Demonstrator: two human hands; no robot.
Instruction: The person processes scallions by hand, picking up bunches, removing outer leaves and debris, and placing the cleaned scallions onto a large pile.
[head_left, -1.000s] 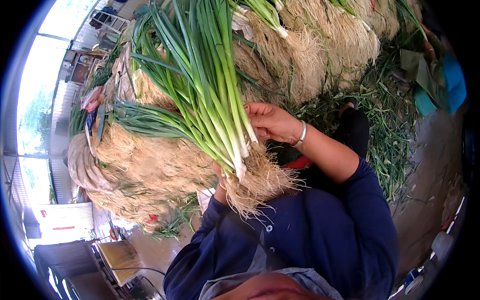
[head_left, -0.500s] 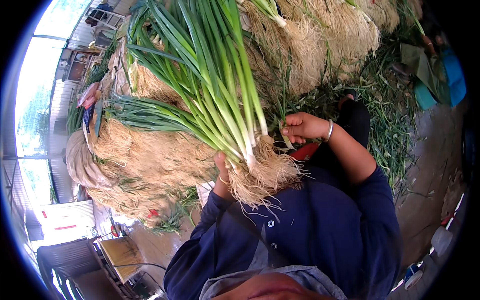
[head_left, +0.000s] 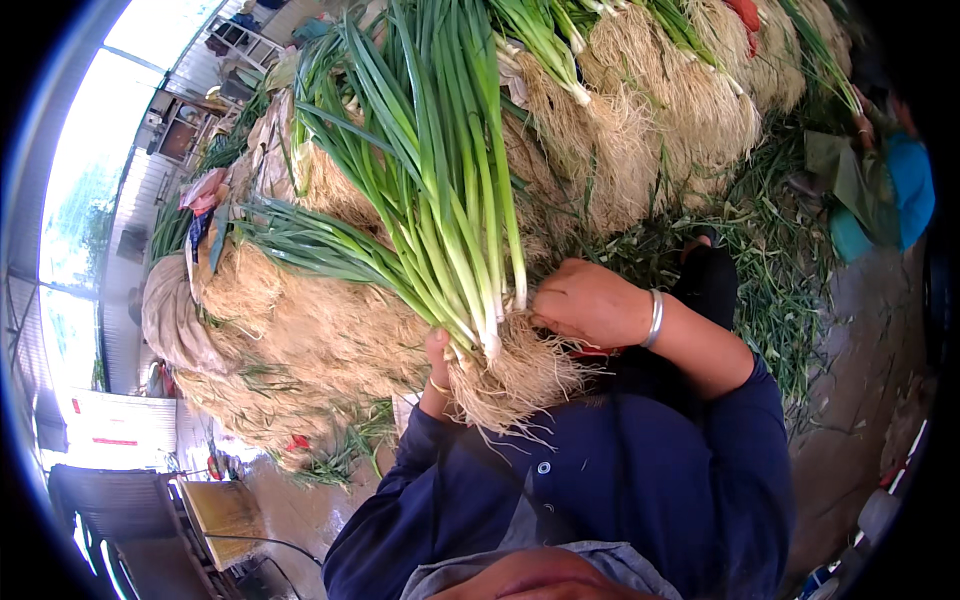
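A bunch of green onions [head_left: 450,230] with long green leaves, white stems and pale stringy roots lies aslant before my chest. My left hand [head_left: 438,355] is closed around the lower stems at the bunch's left side; most of its fingers are hidden behind it. On the other side, my right hand [head_left: 595,303] has its fingers curled in against the stem bases, just above the roots [head_left: 525,370]. Its fingertips are tucked out of sight, so what they pinch cannot be made out.
Heaped green onions with root mats [head_left: 310,320] lie left and ahead [head_left: 620,130]. Loose leaf trimmings [head_left: 780,300] cover the floor at right. Another person's hand [head_left: 865,125] holds stalks at far right, near a blue-green thing [head_left: 905,190]. A yellow panel [head_left: 222,520] stands lower left.
My right hand has moved left to the stem bases; the pale, leafy strip it held beside the bunch no longer shows. My left hand keeps its hold. The view has shifted slightly.
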